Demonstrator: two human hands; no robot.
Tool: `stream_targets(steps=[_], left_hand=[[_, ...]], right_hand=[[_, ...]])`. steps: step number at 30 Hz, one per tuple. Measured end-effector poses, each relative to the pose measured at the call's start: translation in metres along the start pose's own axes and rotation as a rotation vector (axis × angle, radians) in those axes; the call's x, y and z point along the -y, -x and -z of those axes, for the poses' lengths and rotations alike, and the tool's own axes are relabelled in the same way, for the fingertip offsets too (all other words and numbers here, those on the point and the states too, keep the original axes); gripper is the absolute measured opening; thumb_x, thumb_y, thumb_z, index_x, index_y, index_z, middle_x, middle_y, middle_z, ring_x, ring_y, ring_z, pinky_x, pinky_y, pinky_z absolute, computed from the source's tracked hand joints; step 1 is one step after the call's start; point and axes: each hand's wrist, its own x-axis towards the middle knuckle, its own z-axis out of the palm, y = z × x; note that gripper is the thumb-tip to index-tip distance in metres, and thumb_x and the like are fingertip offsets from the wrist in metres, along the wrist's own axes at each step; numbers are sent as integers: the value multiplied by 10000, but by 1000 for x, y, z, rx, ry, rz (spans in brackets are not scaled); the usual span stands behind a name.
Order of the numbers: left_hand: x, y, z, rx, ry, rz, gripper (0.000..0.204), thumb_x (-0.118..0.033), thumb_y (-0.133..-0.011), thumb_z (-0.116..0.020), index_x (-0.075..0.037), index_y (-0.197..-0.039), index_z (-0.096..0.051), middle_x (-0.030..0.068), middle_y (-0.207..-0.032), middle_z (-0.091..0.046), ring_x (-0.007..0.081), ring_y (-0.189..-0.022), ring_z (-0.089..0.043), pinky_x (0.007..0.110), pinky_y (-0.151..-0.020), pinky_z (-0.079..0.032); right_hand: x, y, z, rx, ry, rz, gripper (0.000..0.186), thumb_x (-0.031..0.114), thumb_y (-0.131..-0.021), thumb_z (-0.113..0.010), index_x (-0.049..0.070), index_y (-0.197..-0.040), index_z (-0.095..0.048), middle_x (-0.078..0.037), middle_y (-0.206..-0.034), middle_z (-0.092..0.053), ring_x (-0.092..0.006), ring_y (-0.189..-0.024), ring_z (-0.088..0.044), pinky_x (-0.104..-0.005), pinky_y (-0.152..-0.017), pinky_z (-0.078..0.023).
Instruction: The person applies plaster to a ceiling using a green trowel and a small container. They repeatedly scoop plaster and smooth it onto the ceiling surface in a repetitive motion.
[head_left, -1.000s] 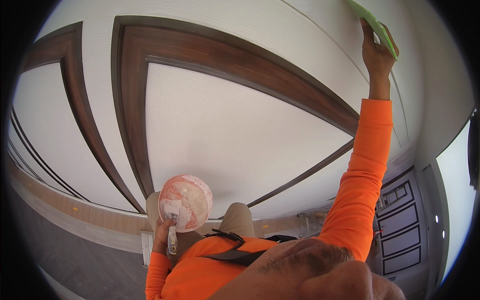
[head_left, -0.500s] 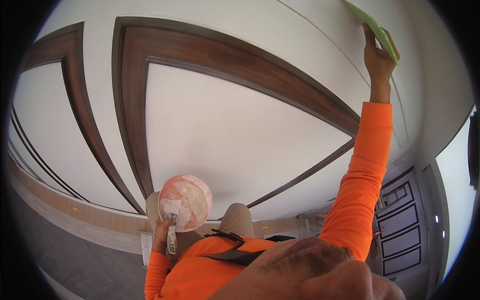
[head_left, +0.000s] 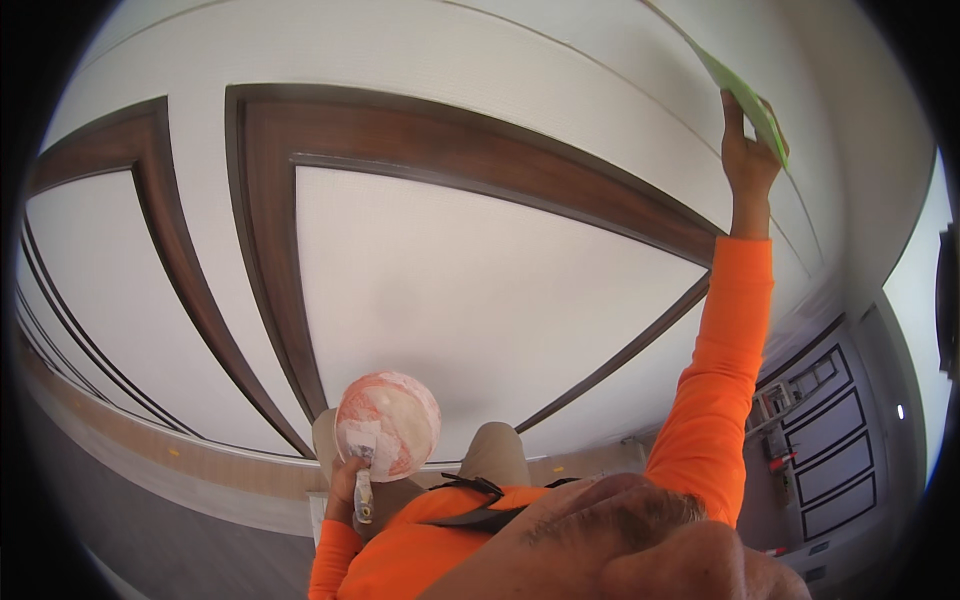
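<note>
In the head view, the only one we have, the right hand [head_left: 750,163] is raised high at the upper right, arm stretched out in its orange sleeve [head_left: 735,330]. It pinches a thin green spreader [head_left: 738,92], with fingers showing on both sides of the sheet. We see the spreader nearly edge-on, its far end up by the white wall [head_left: 560,90] above the dark brown frame [head_left: 480,140]; whether that edge touches the surface, we cannot tell.

Low down, in front of the knees, the left hand [head_left: 343,480] is closed at the side of a round bucket [head_left: 362,400], though most of its fingers are hidden from us. A putty knife [head_left: 364,472] lies by that same hand, blade over the bucket's mouth and handle toward the body; we cannot make out how firmly it is gripped.

As for progress, we would judge the work to be under way rather than finished — the spreader is up at the wall, and pale paste [head_left: 405,415] remains in the bucket, whose inside is smeared white. How much of the wall is done or left we cannot say: no coated patch stands out from bare surface.
</note>
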Motion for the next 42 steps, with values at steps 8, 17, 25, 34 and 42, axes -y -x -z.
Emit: stream_targets(steps=[8,17,25,34,42], left_hand=[[2,-10,2,-27,-60,76,416,-180,-768,-658,41,-1121,-671,81,-945,-686,204,-793,-644,339,-730,-519],[18,-15,7,-55,89,106,350,-264,-817,-666,15,-1028,-673,84,-766,-648,195,-587,-625,321,-502,-506],[8,-10,18,-53,-38,167,319,-307,-822,-670,-15,-949,-676,54,-673,-610,181,-498,-578,320,-454,-460],[46,-28,33,-5,115,169,299,-321,-833,-666,-38,-930,-664,42,-656,-592,178,-482,-572,305,-433,-447],[24,-17,19,50,212,255,322,-298,-829,-663,-44,-1027,-651,38,-674,-613,167,-473,-561,293,-428,-449]], right_hand=[[79,131,41,-55,7,-176,137,0,-872,-775,1,-1000,-727,-125,-950,-741,-236,-823,-718,-322,-768,-568],[237,327,45,325,-835,-1027,98,-7,-892,-731,-27,-988,-727,-134,-912,-737,-182,-795,-687,-302,-741,-551],[270,345,79,671,-945,-1134,135,32,-925,-731,-42,-1039,-727,-93,-943,-748,-144,-864,-677,-289,-803,-539],[247,347,87,478,-883,-1172,160,12,-930,-713,-34,-1082,-733,-111,-1003,-754,-179,-904,-685,-309,-838,-531],[240,318,72,427,-916,-1138,129,25,-942,-705,-34,-1052,-736,-104,-959,-751,-168,-890,-687,-299,-820,-529]])
